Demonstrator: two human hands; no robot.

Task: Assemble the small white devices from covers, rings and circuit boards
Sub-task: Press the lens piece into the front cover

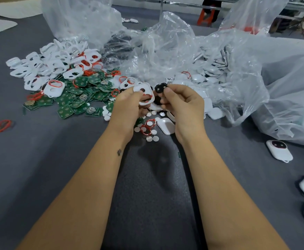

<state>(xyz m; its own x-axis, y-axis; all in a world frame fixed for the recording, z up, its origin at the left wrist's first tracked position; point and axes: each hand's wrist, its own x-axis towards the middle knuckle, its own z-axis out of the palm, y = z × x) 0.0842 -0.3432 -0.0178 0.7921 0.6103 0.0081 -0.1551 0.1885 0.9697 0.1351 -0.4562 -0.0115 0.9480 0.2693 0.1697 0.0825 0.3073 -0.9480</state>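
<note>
Both hands are up off the grey table (39, 159), close together over the heap of parts. The left hand (127, 103) pinches a white rounded-square plastic cover with cut-out holes (144, 93), a thin red wire ring (147, 96) showing at its lower opening. The right hand (181, 103) pinches a small black round insert (161, 88) between thumb and fingertips, just beside the cover's upper corner and apparently not yet seated.

As I read it, the step is to fit that black piece into the cover. To do it well, I would turn the cover so its inner face looks at the worker, line the insert's notches up with the round opening, and press evenly with the thumb rather than at one edge. The red ring looks loose enough to slip, so the left fingers should pin it while the insert goes in.

Green square circuit boards (79, 98) lie piled to the left, within easy reach for the next part, and finished white devices (279, 150) sit apart on the right beside the clear plastic bags (256, 69).
</note>
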